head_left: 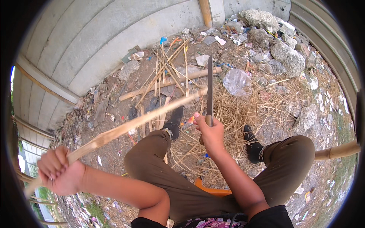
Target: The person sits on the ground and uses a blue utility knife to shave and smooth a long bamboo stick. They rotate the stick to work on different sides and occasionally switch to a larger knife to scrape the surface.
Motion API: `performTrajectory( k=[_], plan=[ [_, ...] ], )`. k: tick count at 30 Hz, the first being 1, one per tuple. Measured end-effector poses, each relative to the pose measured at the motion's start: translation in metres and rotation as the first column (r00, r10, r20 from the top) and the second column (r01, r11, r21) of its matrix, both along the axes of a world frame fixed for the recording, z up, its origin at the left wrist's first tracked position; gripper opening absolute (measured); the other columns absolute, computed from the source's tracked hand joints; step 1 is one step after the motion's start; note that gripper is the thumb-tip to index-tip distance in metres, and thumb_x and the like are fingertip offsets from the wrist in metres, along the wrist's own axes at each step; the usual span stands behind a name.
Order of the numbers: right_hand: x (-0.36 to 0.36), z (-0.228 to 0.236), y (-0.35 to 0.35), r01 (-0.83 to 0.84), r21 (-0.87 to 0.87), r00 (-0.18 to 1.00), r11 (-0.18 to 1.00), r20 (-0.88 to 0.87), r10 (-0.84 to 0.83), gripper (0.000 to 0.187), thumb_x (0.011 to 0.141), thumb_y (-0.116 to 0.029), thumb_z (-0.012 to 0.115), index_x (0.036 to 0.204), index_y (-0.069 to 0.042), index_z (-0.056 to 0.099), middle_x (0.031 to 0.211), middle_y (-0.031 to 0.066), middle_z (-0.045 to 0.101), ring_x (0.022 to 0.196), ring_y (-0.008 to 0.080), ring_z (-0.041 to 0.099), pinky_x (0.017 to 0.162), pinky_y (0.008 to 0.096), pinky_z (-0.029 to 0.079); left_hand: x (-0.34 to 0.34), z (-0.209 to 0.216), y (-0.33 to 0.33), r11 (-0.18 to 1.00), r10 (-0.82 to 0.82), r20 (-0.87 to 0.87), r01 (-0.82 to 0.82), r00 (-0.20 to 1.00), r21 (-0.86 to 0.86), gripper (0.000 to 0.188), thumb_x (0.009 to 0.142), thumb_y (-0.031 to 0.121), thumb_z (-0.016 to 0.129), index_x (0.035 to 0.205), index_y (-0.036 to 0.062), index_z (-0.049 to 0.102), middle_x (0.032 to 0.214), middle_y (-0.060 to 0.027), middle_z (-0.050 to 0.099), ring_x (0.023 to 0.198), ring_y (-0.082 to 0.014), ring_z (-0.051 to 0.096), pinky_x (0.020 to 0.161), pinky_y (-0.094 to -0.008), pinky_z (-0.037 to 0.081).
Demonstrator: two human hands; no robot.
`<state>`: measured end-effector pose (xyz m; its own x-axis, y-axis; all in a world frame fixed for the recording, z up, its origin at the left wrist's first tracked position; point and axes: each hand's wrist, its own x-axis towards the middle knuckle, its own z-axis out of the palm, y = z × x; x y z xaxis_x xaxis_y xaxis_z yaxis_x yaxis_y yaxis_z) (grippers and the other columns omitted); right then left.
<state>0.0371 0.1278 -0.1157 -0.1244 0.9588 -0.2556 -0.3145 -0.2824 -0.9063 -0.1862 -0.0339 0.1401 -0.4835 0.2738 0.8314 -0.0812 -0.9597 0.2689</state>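
A long, pale bamboo strip [127, 129] slants up from the lower left to the middle, its edges a little smeared by motion. My left hand [62, 173] is closed in a fist round its lower part. In my right hand [212, 136] is a long knife [210, 81] with a dark, narrow blade and a wooden handle, its blade pointing up and away from me. The strip's far end meets the blade's left side in view; whether they touch I cannot tell.
Split bamboo sticks [167, 70] lie across a bamboo pole [133, 93] on the ground ahead. Shavings [228, 110] spread between my feet. A clear plastic bag [236, 81], concrete rubble [287, 59] and litter lie beyond. A concrete wall [125, 34] stands at the left.
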Motion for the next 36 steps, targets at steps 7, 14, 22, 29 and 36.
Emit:
performTrajectory(
  k=[7,14,22,29,36],
  plan=[
    [0.018,0.073,-0.007,-0.076,0.067,0.963,0.995,-0.256,0.091,0.047,0.093,-0.035,0.072,0.115,0.005,0.063,0.116,0.0177,0.069,0.111,0.0233,0.067,0.102,0.0357,0.048,-0.041,-0.03,0.01,0.907,-0.37,0.072,0.344,0.926,0.243,0.037,0.079,0.012,0.054,0.054,0.0208,0.027,0.048,0.008,0.026,0.038,-0.0049,0.02,0.04,-0.0228,0.016],
    [0.055,0.144,0.028,0.271,0.272,0.748,0.923,-0.664,-0.024,0.019,0.094,-0.012,0.07,0.089,-0.007,0.052,0.115,0.018,0.068,0.112,0.0287,0.067,0.095,0.0374,0.054,-0.039,-0.086,0.1,0.695,-0.719,0.304,0.65,0.625,0.307,0.05,0.087,0.02,0.067,0.052,0.0196,0.031,0.048,0.0069,0.035,0.041,-0.0061,0.032,0.043,-0.0227,0.027],
    [0.106,0.234,0.077,0.471,0.539,0.757,0.698,-0.653,-0.006,0.03,0.091,-0.001,0.07,0.082,-0.011,0.043,0.102,0.0185,0.07,0.102,0.027,0.071,0.086,0.0325,0.056,0.032,-0.108,0.162,0.175,-0.181,0.101,0.133,0.978,-0.975,0.086,0.094,0.077,0.034,0.089,-0.0032,0.064,0.082,-0.015,0.07,0.078,-0.0213,0.07,0.071,-0.0329,0.054],
    [0.085,0.232,0.106,0.223,0.687,0.949,0.692,-0.316,0.008,0.036,0.088,-0.005,0.077,0.075,-0.012,0.044,0.088,0.0119,0.073,0.089,0.0165,0.072,0.06,0.0236,0.049,0.096,-0.073,0.184,0.414,-0.232,-0.512,-0.392,0.827,-0.822,0.045,0.095,0.043,0.067,0.105,-0.0007,0.065,0.096,-0.0121,0.071,0.091,-0.0181,0.069,0.075,-0.0295,0.05],
    [0.029,0.204,0.091,-0.071,0.702,0.981,0.709,-0.079,0.176,0.035,0.087,-0.011,0.079,0.072,-0.008,0.047,0.08,0.0067,0.07,0.065,0.0063,0.062,0.05,0.0227,0.045,0.116,-0.071,0.196,0.631,-0.198,-0.44,-0.229,0.876,-0.741,0.039,0.097,0.011,0.066,0.132,-0.0029,0.057,0.119,-0.0104,0.068,0.108,-0.0134,0.064,0.089,-0.0273,0.049]
  ],
)
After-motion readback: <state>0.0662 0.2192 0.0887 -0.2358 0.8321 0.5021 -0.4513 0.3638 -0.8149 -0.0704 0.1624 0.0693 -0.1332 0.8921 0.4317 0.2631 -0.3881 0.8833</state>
